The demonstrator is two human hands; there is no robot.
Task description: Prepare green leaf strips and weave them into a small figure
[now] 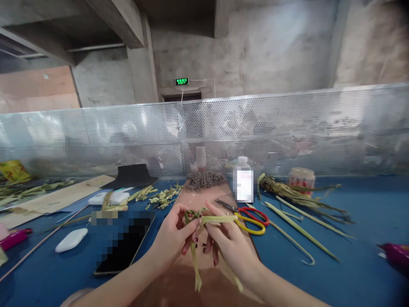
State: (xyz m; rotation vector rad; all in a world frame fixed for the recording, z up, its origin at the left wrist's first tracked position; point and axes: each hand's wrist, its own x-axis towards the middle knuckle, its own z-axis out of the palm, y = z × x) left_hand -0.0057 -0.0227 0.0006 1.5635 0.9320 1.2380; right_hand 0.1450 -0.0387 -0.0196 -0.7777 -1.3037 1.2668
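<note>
Two bare forearms come up from the lower edge and meet over a brown board (204, 200) lying on the blue table (351, 264). The left hand (174, 236) and right hand (228, 243) are together, fingers closed in a pinch on a green leaf strip (214, 219) that runs across between them just above the board. Loose ends of the strip hang down below the hands, toward the camera. Just right of the hands, scissors (252, 219) with one red and one yellow handle lie partly on the board's edge. Behind them stands a clear bottle (243, 181) with a white cap, and further right lies a bundle of long leaves (300, 200). Left of the hands a dark phone (124, 247) lies flat, with a white oval case (71, 240) beside it.
</note>
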